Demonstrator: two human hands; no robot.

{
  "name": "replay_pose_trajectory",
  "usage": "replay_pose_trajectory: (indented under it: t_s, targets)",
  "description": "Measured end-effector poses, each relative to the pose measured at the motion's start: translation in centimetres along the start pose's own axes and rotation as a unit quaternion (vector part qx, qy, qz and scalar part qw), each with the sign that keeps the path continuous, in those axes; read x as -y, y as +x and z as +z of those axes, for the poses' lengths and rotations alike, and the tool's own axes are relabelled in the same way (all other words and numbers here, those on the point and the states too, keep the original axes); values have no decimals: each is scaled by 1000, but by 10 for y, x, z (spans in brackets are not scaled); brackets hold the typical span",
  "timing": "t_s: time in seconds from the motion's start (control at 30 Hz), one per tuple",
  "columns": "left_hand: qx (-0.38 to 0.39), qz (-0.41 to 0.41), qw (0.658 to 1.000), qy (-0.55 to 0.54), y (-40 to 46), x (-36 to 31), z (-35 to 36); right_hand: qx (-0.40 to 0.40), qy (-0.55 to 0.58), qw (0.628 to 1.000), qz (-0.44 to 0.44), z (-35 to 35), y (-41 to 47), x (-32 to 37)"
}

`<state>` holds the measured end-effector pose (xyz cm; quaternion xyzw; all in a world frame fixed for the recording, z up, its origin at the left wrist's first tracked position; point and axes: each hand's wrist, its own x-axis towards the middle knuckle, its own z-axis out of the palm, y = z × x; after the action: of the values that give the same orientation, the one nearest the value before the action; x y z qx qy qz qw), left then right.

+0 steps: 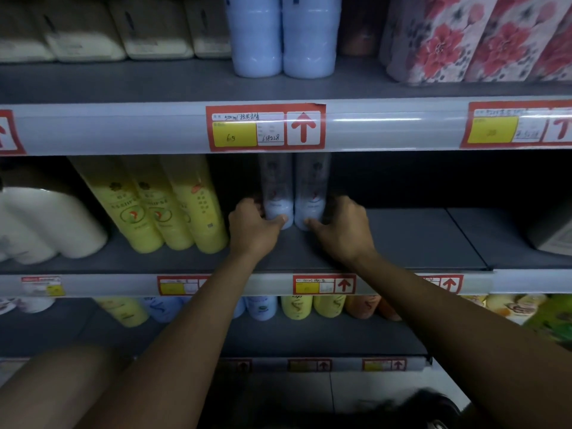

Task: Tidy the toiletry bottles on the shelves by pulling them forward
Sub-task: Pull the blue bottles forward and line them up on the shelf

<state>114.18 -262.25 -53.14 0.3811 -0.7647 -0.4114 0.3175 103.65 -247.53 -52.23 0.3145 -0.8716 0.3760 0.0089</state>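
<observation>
Two pale white-blue bottles stand side by side deep on the middle shelf [418, 243]. My left hand [252, 227] grips the base of the left bottle [276, 193], thumb across its front. My right hand [342, 227] grips the base of the right bottle [311, 193] the same way. The bottles' tops are hidden behind the upper shelf's price rail [123, 128]. Three yellow bottles [173, 205] stand further forward on the same shelf, just left of my left hand.
White bottles [46, 224] stand at the far left of the middle shelf, a dark box [554, 239] at its far right. Two blue bottles [283, 38] and floral packs [483, 38] fill the upper shelf. Yellow, blue and orange bottles [297, 308] line the lower shelf.
</observation>
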Motion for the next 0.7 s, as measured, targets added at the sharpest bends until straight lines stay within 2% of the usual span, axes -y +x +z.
replay_pose_trajectory:
  t_s: [0.37,0.5,0.7]
  targets:
    - [8,-6,1000,11,-7,-9,-2,15,1,1000,-12,8,9,-13]
    - [23,8,999,27,-11,-11,-5,33,-18,999,-9,-6,4,3]
    - [12,20,1000,6,-18,-24,-18,16,-13,1000,-21,-14,2,1]
